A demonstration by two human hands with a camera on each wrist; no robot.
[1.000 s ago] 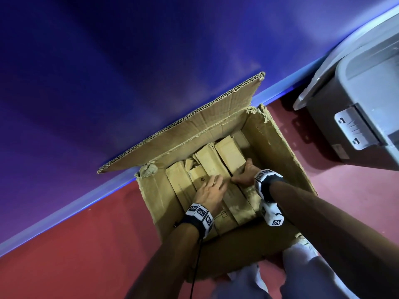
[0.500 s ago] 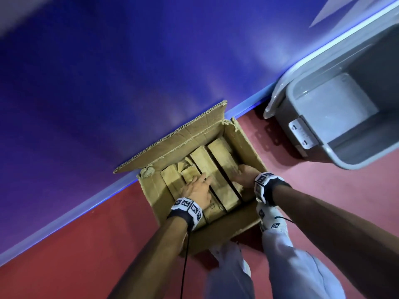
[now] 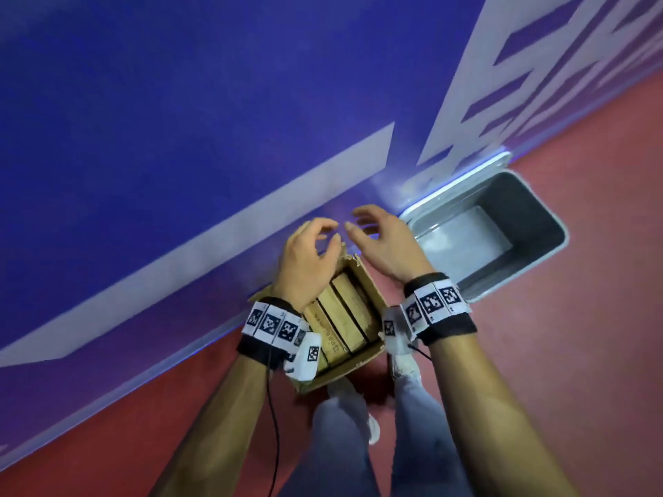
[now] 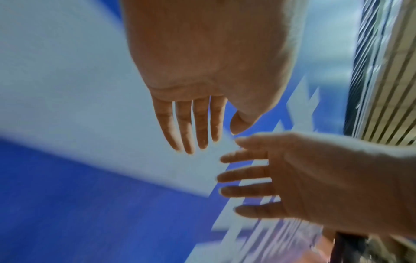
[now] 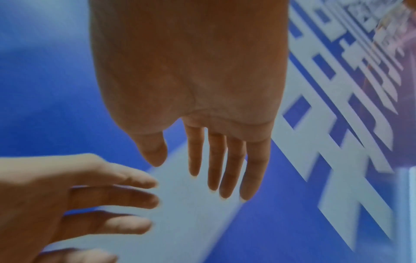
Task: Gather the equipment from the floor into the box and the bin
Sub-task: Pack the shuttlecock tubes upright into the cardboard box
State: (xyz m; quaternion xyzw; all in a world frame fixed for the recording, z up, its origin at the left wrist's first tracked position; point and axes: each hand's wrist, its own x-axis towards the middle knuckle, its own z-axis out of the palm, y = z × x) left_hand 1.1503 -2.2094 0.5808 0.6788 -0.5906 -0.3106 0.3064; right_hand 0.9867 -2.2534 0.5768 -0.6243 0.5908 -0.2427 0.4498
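Above the brown cardboard box (image 3: 362, 299) of long tan packs: left hand (image 3: 305, 260), right hand (image 3: 384, 245), both empty, fingers loosely spread; grey plastic bin (image 3: 538, 260) lies right, nearer the right hand.

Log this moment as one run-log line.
left hand: open, empty | right hand: open, empty | cardboard box: packed with small cartons | grey bin: looks empty

Nothing legible. Small box (image 3: 332, 344) inside the cardboard box (image 3: 373, 299): one line of dark print on its top, too small to read. Wristbands (image 3: 274, 322): black-and-white square code markers, no letters. Blue wall (image 3: 143, 102), far right: large white block shapes (image 3: 502, 84), cropped, unreadable.
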